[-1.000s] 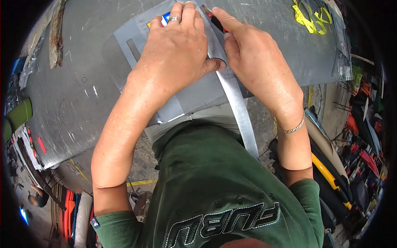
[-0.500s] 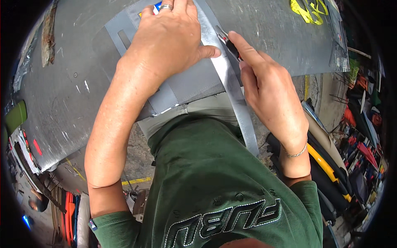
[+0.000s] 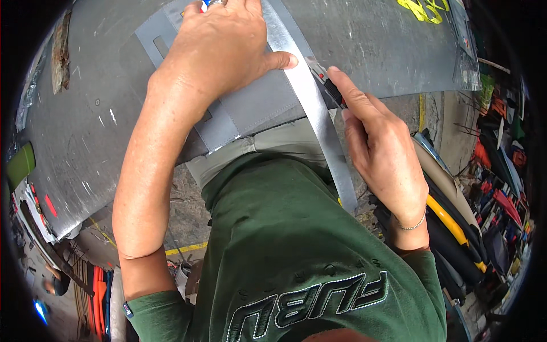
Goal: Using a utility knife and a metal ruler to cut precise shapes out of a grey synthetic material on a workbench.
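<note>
My left hand (image 3: 225,48) presses flat on a long metal ruler (image 3: 319,122) and on a grey fabric piece (image 3: 250,111) lying on the grey worktable (image 3: 102,114). The ruler runs from the table's far side down past the near edge, over my lap. My right hand (image 3: 382,148) grips a small utility knife (image 3: 325,82) with a black and red handle. Its blade rests against the ruler's right edge, near the grey piece's corner and close to my left thumb.
Yellow scraps (image 3: 424,8) lie at the table's far right. Rolls of material, one yellow (image 3: 453,225) and others dark or tan, lean at my right beside racks of colourful items (image 3: 501,188). A green object (image 3: 20,165) sits at the left edge.
My right hand has drawn the knife along the ruler toward me, from near the far end to the grey piece's near corner. My left hand stays pressed on the ruler.
</note>
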